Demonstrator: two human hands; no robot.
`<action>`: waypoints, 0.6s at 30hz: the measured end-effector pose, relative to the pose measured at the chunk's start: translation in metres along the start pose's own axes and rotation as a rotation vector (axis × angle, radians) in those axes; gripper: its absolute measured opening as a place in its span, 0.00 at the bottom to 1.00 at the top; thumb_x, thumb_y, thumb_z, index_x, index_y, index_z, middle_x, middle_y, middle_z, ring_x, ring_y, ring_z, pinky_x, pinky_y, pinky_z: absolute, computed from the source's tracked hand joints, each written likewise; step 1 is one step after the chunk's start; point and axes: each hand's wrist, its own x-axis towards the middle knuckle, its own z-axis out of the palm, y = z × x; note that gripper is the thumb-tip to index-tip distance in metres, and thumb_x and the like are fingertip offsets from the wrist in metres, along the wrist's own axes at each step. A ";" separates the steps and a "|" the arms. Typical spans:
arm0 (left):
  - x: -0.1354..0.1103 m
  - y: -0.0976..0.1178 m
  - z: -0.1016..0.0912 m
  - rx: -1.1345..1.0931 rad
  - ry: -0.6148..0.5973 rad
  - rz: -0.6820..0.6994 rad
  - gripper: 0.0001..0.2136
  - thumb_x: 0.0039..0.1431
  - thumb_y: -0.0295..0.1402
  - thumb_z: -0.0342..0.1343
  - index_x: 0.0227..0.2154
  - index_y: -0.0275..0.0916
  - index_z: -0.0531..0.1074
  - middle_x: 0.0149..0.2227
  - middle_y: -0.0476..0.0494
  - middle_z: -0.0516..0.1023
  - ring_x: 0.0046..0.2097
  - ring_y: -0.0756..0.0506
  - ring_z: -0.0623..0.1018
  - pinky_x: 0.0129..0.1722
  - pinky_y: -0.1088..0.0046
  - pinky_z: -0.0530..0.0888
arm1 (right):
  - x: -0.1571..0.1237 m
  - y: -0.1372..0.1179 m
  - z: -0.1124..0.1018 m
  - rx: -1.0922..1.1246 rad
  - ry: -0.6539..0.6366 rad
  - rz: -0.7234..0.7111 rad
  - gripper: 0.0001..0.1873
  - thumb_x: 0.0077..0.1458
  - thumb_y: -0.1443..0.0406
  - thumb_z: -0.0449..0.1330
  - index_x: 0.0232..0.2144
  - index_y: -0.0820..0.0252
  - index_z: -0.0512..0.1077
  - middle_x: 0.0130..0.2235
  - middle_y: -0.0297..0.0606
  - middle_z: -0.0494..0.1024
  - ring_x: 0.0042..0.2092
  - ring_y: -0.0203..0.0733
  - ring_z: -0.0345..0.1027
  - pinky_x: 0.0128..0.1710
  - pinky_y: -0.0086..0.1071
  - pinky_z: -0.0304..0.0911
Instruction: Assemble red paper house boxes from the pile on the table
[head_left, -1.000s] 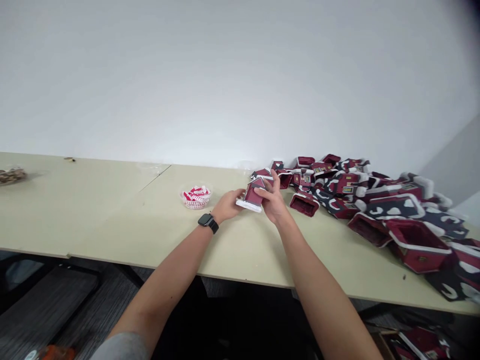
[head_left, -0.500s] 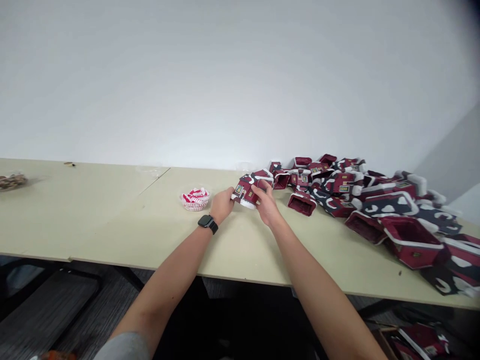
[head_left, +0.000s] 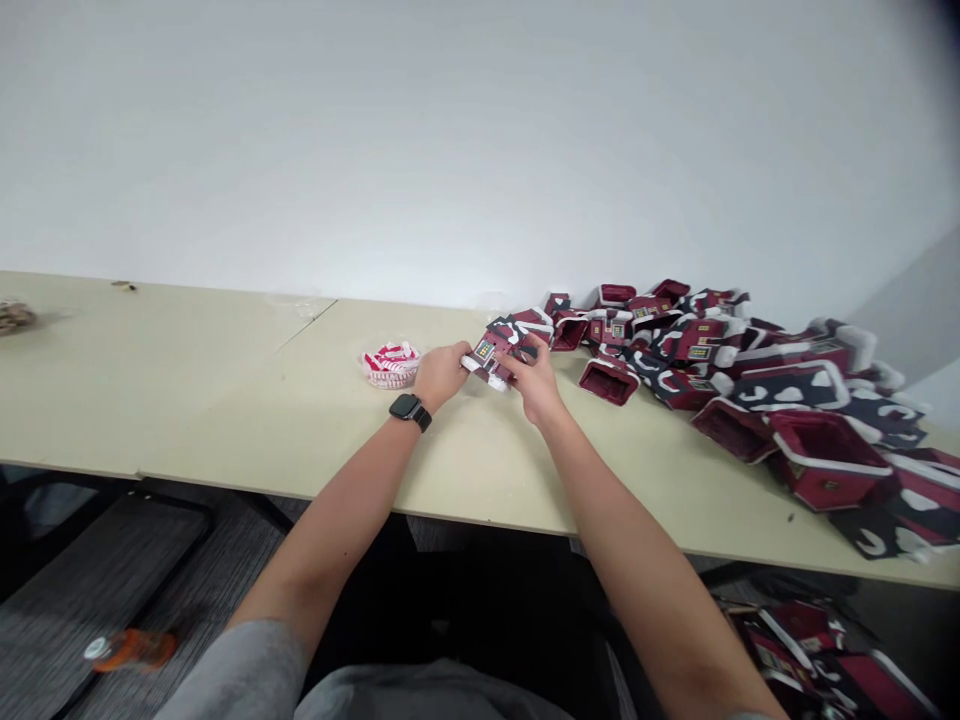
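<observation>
Between my two hands, a small dark-red toy house [head_left: 491, 347] with white trim and yellow-and-green windows is held tilted above the table. My left hand [head_left: 442, 372] grips its left edge, fingers closed. On its right side my right hand [head_left: 536, 378] is closed around the wall, thumb across the front. Just left of my left hand stands a clear tub [head_left: 391, 378] of red-and-white striped pieces. More red houses [head_left: 609, 380] with dark roofs and white edging lie to the right of my right hand, several with their open hollow side showing.
The pale table [head_left: 315, 400] runs along a white wall. Piled houses [head_left: 825, 460] cover its right end. A bag of brown pieces [head_left: 15, 317] sits far left. On the floor are more houses [head_left: 810, 650], an orange bottle [head_left: 135, 650] and a dark folding chair [head_left: 112, 570].
The view has tipped downward, showing more floor and the orange bottle. In my hands the house has turned slightly, and my right fingers have shifted on it.
</observation>
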 end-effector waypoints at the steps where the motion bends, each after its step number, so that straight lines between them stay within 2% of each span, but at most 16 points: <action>1: 0.000 0.000 0.000 -0.011 0.000 0.006 0.11 0.69 0.29 0.53 0.47 0.42 0.80 0.44 0.37 0.86 0.48 0.36 0.84 0.44 0.66 0.73 | 0.000 0.000 0.001 -0.004 0.006 -0.006 0.48 0.37 0.56 0.78 0.59 0.46 0.62 0.52 0.36 0.80 0.51 0.51 0.78 0.50 0.46 0.77; 6: 0.000 -0.004 0.004 -0.104 -0.033 0.080 0.14 0.65 0.25 0.54 0.49 0.43 0.79 0.44 0.39 0.86 0.48 0.37 0.84 0.45 0.66 0.75 | -0.001 0.001 0.004 -0.024 0.082 -0.083 0.47 0.37 0.56 0.77 0.58 0.47 0.62 0.51 0.37 0.79 0.52 0.50 0.77 0.52 0.45 0.75; 9: 0.000 -0.004 0.007 -0.136 -0.059 0.126 0.21 0.63 0.21 0.52 0.57 0.42 0.75 0.48 0.38 0.85 0.50 0.38 0.83 0.48 0.66 0.75 | -0.001 0.002 0.006 -0.030 0.124 -0.132 0.46 0.37 0.56 0.77 0.57 0.48 0.62 0.50 0.38 0.79 0.52 0.50 0.77 0.53 0.44 0.75; 11: 0.000 -0.003 0.006 -0.108 -0.045 0.107 0.26 0.62 0.19 0.50 0.62 0.41 0.72 0.49 0.37 0.84 0.51 0.38 0.82 0.50 0.64 0.75 | -0.001 0.002 0.006 -0.055 0.153 -0.145 0.45 0.37 0.57 0.77 0.57 0.49 0.63 0.52 0.39 0.79 0.52 0.50 0.77 0.54 0.44 0.74; 15: 0.001 -0.002 -0.008 0.034 0.089 0.040 0.21 0.66 0.26 0.52 0.60 0.38 0.74 0.49 0.34 0.83 0.55 0.35 0.79 0.57 0.58 0.72 | -0.001 0.004 0.004 -0.085 0.184 -0.127 0.45 0.37 0.56 0.77 0.56 0.50 0.64 0.55 0.41 0.77 0.53 0.50 0.76 0.55 0.45 0.73; 18: 0.001 -0.011 -0.030 0.143 0.212 -0.104 0.16 0.70 0.30 0.50 0.54 0.38 0.77 0.48 0.32 0.83 0.56 0.32 0.76 0.59 0.53 0.69 | 0.000 0.005 0.004 -0.087 0.181 -0.092 0.45 0.36 0.56 0.77 0.55 0.50 0.64 0.53 0.41 0.78 0.52 0.50 0.77 0.55 0.45 0.73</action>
